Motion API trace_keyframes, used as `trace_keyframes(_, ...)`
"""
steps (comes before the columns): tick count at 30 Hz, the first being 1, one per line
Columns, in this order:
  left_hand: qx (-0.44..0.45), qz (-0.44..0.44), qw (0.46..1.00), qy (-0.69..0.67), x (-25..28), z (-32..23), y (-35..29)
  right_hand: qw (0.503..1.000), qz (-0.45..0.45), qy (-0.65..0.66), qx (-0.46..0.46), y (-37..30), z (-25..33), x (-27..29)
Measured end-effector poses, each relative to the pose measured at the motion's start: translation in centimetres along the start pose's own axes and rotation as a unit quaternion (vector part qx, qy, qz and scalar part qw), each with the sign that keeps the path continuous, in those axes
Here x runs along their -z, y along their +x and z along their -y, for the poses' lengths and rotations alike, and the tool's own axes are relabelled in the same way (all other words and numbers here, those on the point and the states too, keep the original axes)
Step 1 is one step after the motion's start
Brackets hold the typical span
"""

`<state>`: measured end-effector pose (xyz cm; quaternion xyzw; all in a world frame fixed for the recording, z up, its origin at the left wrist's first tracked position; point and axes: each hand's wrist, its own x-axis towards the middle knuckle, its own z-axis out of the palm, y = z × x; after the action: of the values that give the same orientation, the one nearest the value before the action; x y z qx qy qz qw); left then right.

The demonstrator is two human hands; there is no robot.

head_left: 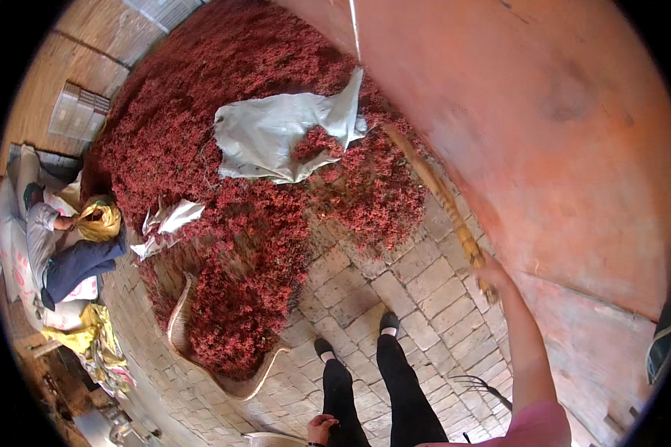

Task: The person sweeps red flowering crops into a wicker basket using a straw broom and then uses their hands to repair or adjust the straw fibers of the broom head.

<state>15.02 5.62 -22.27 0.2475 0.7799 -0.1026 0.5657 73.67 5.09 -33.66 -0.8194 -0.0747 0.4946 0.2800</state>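
Note:
My right hand is closed around the near end of a long tan straw broom. Its far end reaches into the edge of a wide heap of small dried red berries, like peppercorns, beside the wall. Low in the picture, my left hand hangs by my leg with its fingers curled; whatever may be in them is too small to make out. In front and to the left, a woven winnowing basket lies with its open side against the heap, red berries piled in it. A whitish woven sack rests on the heap.
A reddish wall rises on the right. Brick paving surrounds my feet. At the left another person sits by stuffed sacks, a hand at a yellow bag. A smaller white sack lies on the berries. A thin wire tool is near my right leg.

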Motion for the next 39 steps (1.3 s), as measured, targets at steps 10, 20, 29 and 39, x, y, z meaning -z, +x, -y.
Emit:
trace_keyframes(10,-0.068,0.047,0.983,-0.164,-1.0,6.0,2.6,0.95,-0.006,-0.313,-0.011,17.8,7.2,-7.7)
trace_keyframes(20,-0.048,0.091,0.976,-0.192,-1.9,3.9,2.8,0.886,0.169,-0.431,-0.035,1.1,5.3,-13.3)
trace_keyframes(29,-0.094,0.069,0.978,-0.171,0.5,-0.4,1.9,0.933,0.132,-0.331,0.048,-7.2,3.3,-8.9)
trace_keyframes(39,-0.132,0.163,0.965,-0.157,0.0,-3.9,5.2,0.97,0.019,-0.232,0.069,7.7,16.3,-14.1)
